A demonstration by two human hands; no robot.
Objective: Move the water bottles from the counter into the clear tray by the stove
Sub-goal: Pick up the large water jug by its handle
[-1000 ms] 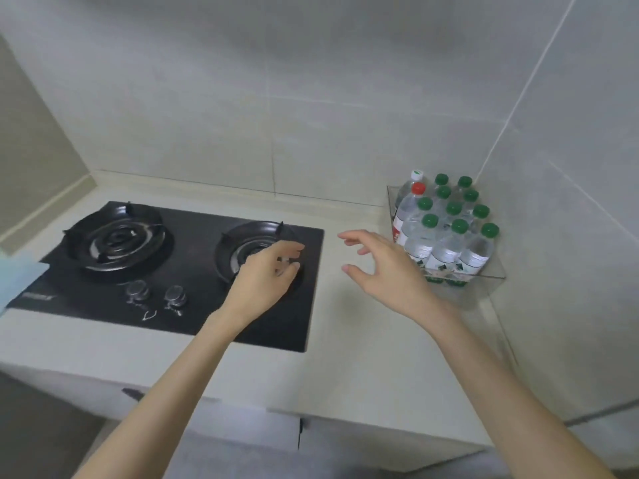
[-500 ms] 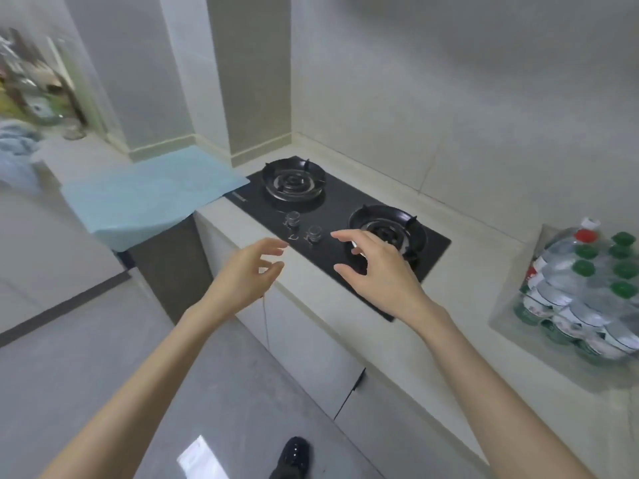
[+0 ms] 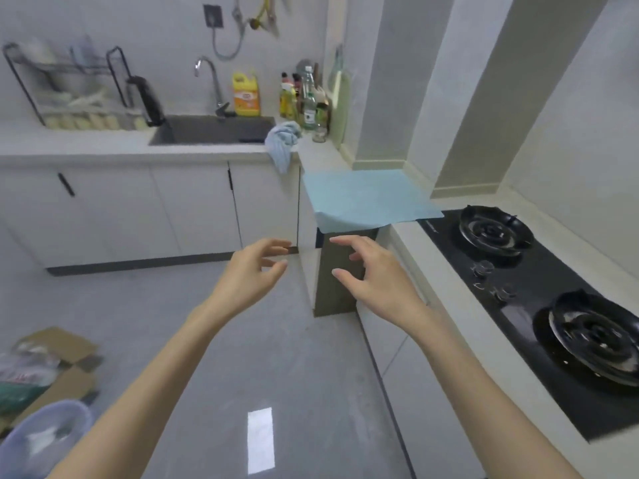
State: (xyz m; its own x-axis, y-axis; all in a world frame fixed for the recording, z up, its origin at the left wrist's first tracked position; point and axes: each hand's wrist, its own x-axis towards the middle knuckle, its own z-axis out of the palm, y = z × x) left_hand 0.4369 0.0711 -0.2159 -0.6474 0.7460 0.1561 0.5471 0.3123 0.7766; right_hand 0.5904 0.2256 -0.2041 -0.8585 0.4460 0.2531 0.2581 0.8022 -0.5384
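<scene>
While the stove (image 3: 539, 299) runs off the right edge, no tray shows; bottles (image 3: 306, 98) beyond it blur, perhaps water. Left hand (image 3: 247, 278) and right hand (image 3: 375, 281) hover left of it, fingers spread, empty.

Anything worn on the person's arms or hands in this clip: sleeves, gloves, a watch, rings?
Nothing shows. The left hand and right hand are bare, with no gloves, rings or watch visible. Both forearms are bare to the frame's lower edge; no sleeve shows.

Both hands empty, raised over the kitchen floor.
Left hand (image 3: 250, 276) and right hand (image 3: 375, 278) near each other, fingers (image 3: 276, 244) curled apart. Stove (image 3: 539, 305) on right counter (image 3: 446, 271); blue mat (image 3: 366, 198) farther along; sink (image 3: 214, 133) far left.
</scene>
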